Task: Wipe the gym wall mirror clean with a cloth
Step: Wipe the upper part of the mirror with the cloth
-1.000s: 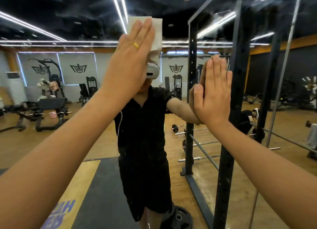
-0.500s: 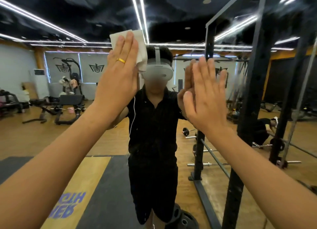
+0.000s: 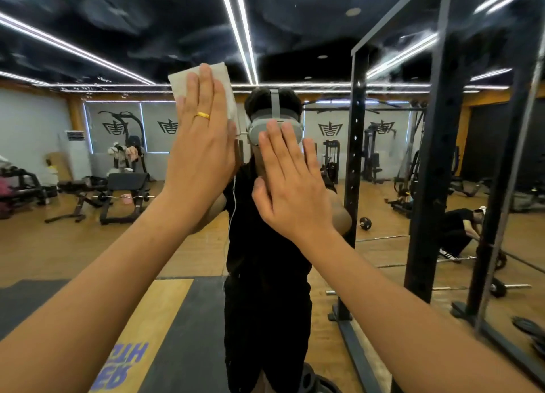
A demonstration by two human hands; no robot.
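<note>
Mirror [image 3: 118, 38] glass runs the whole wall in front of this person, and both arms are raised against it. Starting from the left, the left hand [image 3: 200, 156] has its grip spread wide and flat. The fingers are straight and together, with a gold ring [image 3: 201, 115] on one of them, and they press a folded white cloth [image 3: 221, 75] onto the glass. The cloth sits under the palm and fingers, and its top and right edges show past the fingertips.

Just right of that grip and a little lower, the right hand [image 3: 292, 192] is also flat and wide and holds nothing. It looks to be laid bare on the mirror as a brace. Further right of both grips stands a black rack upright [image 3: 433, 186].

The wiping looks only part done to me. Hazy streaks [image 3: 413, 43] show well above and to the right of the grips.

To do this stroke well, I'd press evenly through the whole palm so the cloth neither slips nor bunches. I'd overlap each pass and refold to a fresh face once it greys. The bare right palm will likely leave a print, so that patch wants a pass too. Reaching toward the rack calls for care with the knuckles.
</note>
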